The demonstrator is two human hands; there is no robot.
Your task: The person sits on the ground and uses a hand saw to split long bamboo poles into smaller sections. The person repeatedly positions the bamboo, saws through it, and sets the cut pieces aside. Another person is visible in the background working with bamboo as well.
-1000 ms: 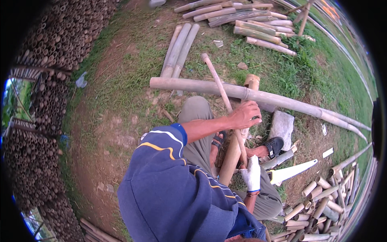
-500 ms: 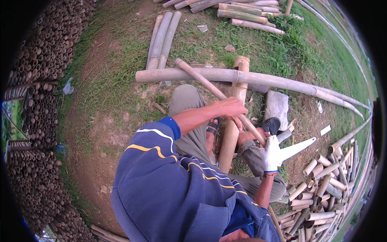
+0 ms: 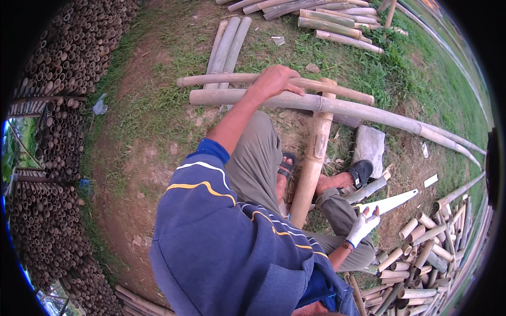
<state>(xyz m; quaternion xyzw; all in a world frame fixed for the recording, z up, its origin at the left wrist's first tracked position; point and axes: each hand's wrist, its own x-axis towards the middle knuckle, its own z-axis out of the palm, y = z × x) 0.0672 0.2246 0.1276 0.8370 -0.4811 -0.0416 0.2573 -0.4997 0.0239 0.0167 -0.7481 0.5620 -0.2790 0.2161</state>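
My left hand [image 3: 275, 81] reaches forward, bare, and grips a thin bamboo pole [image 3: 337, 92] that lies across a long thick bamboo pole [image 3: 379, 117] on the ground. A short thick bamboo section [image 3: 312, 163] leans on the long pole and runs down between my sandalled feet [image 3: 361, 173]. My right hand [image 3: 363, 226], in a white glove, hovers low at the right with its fingers spread. It is just beside the handle end of a white-bladed saw [image 3: 392, 201] lying on the ground, and holds nothing that I can see.
A flat grey stone [image 3: 369, 145] lies by my right foot. Several short cut bamboo pieces [image 3: 421, 250] are piled at the lower right. Stacked bamboo ends [image 3: 47, 210] wall the left side. More poles [image 3: 337, 23] lie on the grass at the top.
The thin pole, held slanting upward before, now lies flat across the long pole with my left hand stretched out on it. My gloved right hand has dropped lower, toward the saw.
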